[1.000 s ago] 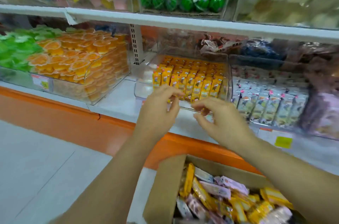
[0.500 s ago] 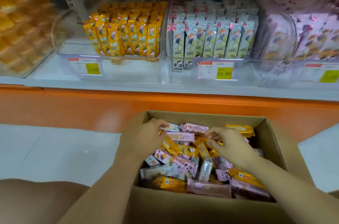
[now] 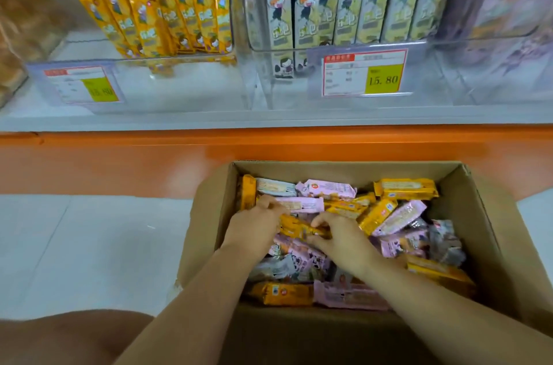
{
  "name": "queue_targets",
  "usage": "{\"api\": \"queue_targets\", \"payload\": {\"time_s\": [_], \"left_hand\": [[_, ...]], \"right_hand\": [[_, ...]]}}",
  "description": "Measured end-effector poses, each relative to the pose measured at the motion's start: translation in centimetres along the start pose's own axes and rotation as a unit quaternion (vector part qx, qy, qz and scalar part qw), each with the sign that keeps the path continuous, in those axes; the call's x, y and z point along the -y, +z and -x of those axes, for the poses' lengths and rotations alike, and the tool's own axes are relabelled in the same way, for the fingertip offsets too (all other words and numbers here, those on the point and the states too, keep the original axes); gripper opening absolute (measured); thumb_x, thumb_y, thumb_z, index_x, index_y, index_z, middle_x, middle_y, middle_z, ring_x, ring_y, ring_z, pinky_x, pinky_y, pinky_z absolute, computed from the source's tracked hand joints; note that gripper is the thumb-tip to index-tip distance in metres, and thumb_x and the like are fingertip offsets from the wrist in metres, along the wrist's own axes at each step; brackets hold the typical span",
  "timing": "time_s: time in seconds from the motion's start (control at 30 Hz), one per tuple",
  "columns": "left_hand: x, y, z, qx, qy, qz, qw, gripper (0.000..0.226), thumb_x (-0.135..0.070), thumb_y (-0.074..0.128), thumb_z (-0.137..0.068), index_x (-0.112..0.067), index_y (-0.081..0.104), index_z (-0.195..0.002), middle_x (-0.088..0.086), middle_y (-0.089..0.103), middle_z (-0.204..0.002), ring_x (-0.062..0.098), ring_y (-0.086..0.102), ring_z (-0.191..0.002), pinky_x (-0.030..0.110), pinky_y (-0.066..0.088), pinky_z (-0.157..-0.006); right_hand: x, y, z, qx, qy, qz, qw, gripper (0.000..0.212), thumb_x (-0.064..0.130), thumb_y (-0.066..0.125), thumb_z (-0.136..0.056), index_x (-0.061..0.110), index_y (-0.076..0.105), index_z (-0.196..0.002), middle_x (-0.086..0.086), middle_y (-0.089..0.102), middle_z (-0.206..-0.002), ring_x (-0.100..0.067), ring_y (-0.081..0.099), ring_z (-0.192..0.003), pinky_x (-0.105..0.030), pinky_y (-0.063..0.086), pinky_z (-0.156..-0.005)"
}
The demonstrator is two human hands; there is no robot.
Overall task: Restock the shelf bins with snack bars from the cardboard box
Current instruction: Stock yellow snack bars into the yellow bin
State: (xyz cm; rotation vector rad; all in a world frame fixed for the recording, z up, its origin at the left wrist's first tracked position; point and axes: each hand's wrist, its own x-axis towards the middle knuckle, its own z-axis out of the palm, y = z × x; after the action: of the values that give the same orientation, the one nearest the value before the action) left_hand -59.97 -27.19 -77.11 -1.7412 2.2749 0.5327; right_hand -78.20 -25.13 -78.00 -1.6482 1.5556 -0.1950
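Picking is under way: both hands are working inside the cardboard box, which is sitting on the floor near the person, below the shelf. The left hand is curling its fingers round one end of an orange snack bar on top of the heap, and the right hand is pinching the other end. Next, I judge, the bar is going to need lifting clear and standing upright in the far-left orange bin. Counting: one box, holding orange, pink and grey bars too jumbled to number; three bins showing, with the grey-white bin in the middle and the pink bin at the right; two price tags
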Motion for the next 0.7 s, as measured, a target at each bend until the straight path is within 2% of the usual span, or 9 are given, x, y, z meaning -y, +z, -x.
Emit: {"api": "queue_targets", "payload": {"time_s": [0.07,0.1,0.17,0.23,0.3,0.37,0.47,0.57,0.7], "left_hand": [[-0.2,-0.4,0.2,-0.016,0.008,0.039,0.999,0.032,-0.016,0.044,-0.1,-0.026,0.049,-0.129,-0.003,0.033,-0.143,0.019,0.06,-0.102,0.031,0.051,-0.076],[-0.4,-0.6,0.3,-0.021,0.013,0.078,0.997,0.026,-0.018,0.042,-0.101,-0.021,0.053,-0.124,-0.003,0.036,-0.142,0.018,0.058,-0.105,0.029,0.049,-0.078],[-0.7,-1.2,0.5,-0.033,0.013,0.178,0.983,0.021,-0.02,0.046,-0.1,-0.015,0.061,-0.113,-0.002,0.043,-0.136,0.014,0.053,-0.113,0.02,0.039,-0.086],[-1.1,-2.4,1.0,-0.055,-0.004,0.274,0.96,0.012,-0.021,0.053,-0.096,-0.017,0.064,-0.099,-0.003,0.049,-0.127,0.008,0.047,-0.118,0.009,0.026,-0.089],[-1.3,-3.8,1.4,-0.055,-0.015,0.348,0.936,0.007,-0.017,0.06,-0.092,-0.024,0.06,-0.09,-0.005,0.051,-0.122,0.008,0.049,-0.114,0.009,0.03,-0.088],[-1.4,-5.4,2.0,-0.005,-0.031,0.462,0.886,0.011,-0.014,0.06,-0.092,-0.024,0.058,-0.096,-0.006,0.051,-0.12,0.015,0.06,-0.102,0.021,0.048,-0.08],[-1.6,-8.1,3.2,0.076,-0.039,0.633,0.769,0.024,-0.006,0.058,-0.092,-0.016,0.057,-0.114,-0.003,0.053,-0.123,0.017,0.066,-0.093,0.029,0.056,-0.075],[-2.3,-9.9,4.5,0.083,-0.026,0.7,0.709,0.031,0.001,0.052,-0.093,-0.013,0.056,-0.121,-0.006,0.055,-0.128,0.015,0.065,-0.092,0.035,0.056,-0.08],[-4.5,-11.5,6.2,0.093,-0.004,0.763,0.64,0.037,0.006,0.045,-0.094,-0.018,0.056,-0.119,-0.012,0.06,-0.122,0.011,0.067,-0.081,0.03,0.056,-0.066]], "right_hand": [[0.2,-0.4,0.0,-0.008,0.0,-0.029,1.0,0.011,0.022,0.067,-0.087,0.019,0.059,-0.094,-0.001,0.061,-0.095,-0.013,0.056,-0.086,-0.02,0.037,-0.069],[0.4,-0.7,0.1,-0.007,-0.001,-0.046,0.999,0.011,0.02,0.069,-0.086,0.02,0.057,-0.089,0.001,0.061,-0.09,-0.013,0.056,-0.084,-0.021,0.038,-0.068],[0.9,-1.6,0.5,-0.011,-0.001,-0.079,0.997,0.013,0.019,0.07,-0.084,0.021,0.057,-0.084,0.005,0.061,-0.085,-0.013,0.058,-0.082,-0.024,0.04,-0.065],[1.6,-2.8,1.2,-0.017,-0.007,-0.091,0.996,0.013,0.02,0.07,-0.083,0.024,0.058,-0.082,0.006,0.063,-0.084,-0.014,0.06,-0.082,-0.025,0.043,-0.066],[2.3,-4.5,1.8,-0.022,-0.013,-0.077,0.997,0.013,0.02,0.07,-0.082,0.026,0.059,-0.082,0.008,0.062,-0.085,-0.012,0.06,-0.082,-0.026,0.044,-0.07],[3.2,-6.7,2.6,-0.036,-0.016,-0.052,0.998,0.013,0.02,0.07,-0.081,0.028,0.059,-0.083,0.014,0.059,-0.084,-0.01,0.06,-0.08,-0.023,0.044,-0.067],[4.2,-10.3,3.8,-0.078,-0.029,-0.035,0.996,0.017,0.018,0.071,-0.079,0.029,0.06,-0.084,0.014,0.06,-0.084,-0.01,0.06,-0.084,-0.023,0.045,-0.069],[4.7,-13.1,5.8,-0.109,-0.044,-0.054,0.992,0.021,0.016,0.072,-0.079,0.028,0.058,-0.089,0.01,0.061,-0.086,-0.011,0.061,-0.087,-0.024,0.046,-0.076],[5.5,-14.8,9.4,-0.089,-0.082,-0.112,0.986,0.028,0.019,0.071,-0.083,0.027,0.055,-0.104,0.002,0.062,-0.094,-0.013,0.064,-0.087,-0.027,0.05,-0.082]]}}
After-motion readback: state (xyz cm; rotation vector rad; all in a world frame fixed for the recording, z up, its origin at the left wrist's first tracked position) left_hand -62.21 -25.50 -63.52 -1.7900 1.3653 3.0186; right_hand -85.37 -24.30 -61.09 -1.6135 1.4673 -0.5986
